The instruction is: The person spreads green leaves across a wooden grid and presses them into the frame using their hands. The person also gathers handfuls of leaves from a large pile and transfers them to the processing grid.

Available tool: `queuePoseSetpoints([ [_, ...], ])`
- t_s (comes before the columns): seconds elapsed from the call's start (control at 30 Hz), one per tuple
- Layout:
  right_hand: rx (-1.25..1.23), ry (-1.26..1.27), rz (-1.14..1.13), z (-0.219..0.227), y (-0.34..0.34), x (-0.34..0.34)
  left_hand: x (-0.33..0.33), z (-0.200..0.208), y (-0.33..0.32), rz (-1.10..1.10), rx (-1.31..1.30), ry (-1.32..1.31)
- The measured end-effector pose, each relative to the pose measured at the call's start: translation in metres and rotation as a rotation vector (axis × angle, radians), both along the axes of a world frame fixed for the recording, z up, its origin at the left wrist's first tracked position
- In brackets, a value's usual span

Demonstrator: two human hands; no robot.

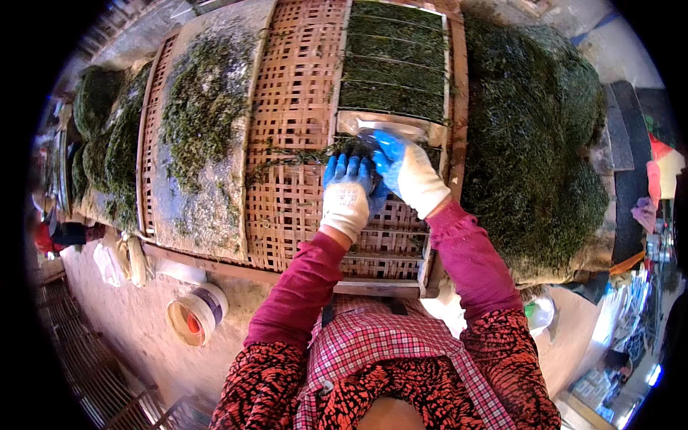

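My left hand [346, 201], in a white glove with blue fingers, lies with its fingers stretched forward over a dark green clump of leafy strands. Beside it my right hand [414, 170], gloved alike, reaches leftward over the same clump. Its fingers are partly smeared and hidden, so their grip does not show. Just beyond the fingers is a pale, shiny strip [393, 127] across a narrow white frame [447, 86]. Dark green leafy matter [393, 68] fills the frame's far part, crossed by thin bars. Under the near part shows a woven slatted mat [290, 115].
A pale board [218, 226] with loose greens [204, 107] lies left of the mat. Large dark green heaps [530, 143] stand at the right, others [100, 97] at far left. On the floor are a white bucket [213, 304] and pale bags [107, 264].
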State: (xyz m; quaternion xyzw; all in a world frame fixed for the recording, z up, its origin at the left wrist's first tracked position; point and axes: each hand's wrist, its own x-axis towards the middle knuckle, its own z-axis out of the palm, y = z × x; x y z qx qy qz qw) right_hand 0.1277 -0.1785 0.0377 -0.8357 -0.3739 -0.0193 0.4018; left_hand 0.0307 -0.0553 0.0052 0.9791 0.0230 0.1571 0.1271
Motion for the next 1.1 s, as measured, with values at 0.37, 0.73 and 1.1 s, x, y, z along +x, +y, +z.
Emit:
queuePoseSetpoints([
  [0.37, -1.150, -0.334, 0.353, 0.033, 0.138, -0.026, -0.013, -0.091, 0.004, -0.117, 0.155, 0.926],
  [0.73, -0.655, -0.204, -0.059, 0.026, 0.004, -0.001, 0.013, -0.005, -0.002, -0.057, -0.062, 0.472],
  [1.1, -0.278, -0.082, -0.204, -0.012, -0.042, -0.004, 0.004, 0.009, 0.007, -0.148, -0.064, -0.147],
])
